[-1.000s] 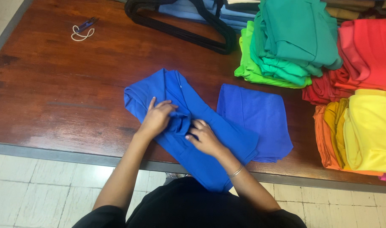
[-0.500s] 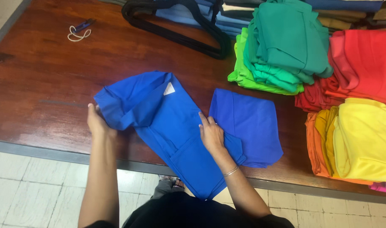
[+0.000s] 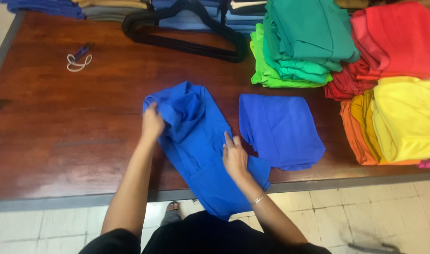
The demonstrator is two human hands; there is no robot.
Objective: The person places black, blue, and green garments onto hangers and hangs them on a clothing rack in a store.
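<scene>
A blue garment (image 3: 196, 136) lies partly folded on the brown wooden table (image 3: 73, 113), its lower end hanging over the front edge. My left hand (image 3: 152, 124) grips the garment's folded left edge near the top. My right hand (image 3: 234, 157) rests flat on its lower right part, fingers together, a thin bracelet on the wrist. A second blue garment (image 3: 281, 129), folded flat, lies just right of my right hand.
Folded stacks stand at the right: green (image 3: 299, 42), red (image 3: 393, 42), yellow (image 3: 408, 117) over orange (image 3: 356, 127). Black hangers (image 3: 186, 28) lie at the back with more folded clothes behind. A small scissors-like tool with a white loop (image 3: 79, 59) lies at the far left.
My left hand has carried the garment's left side inward over the middle, making it narrower. My right hand stays pressed on the lower part.
</scene>
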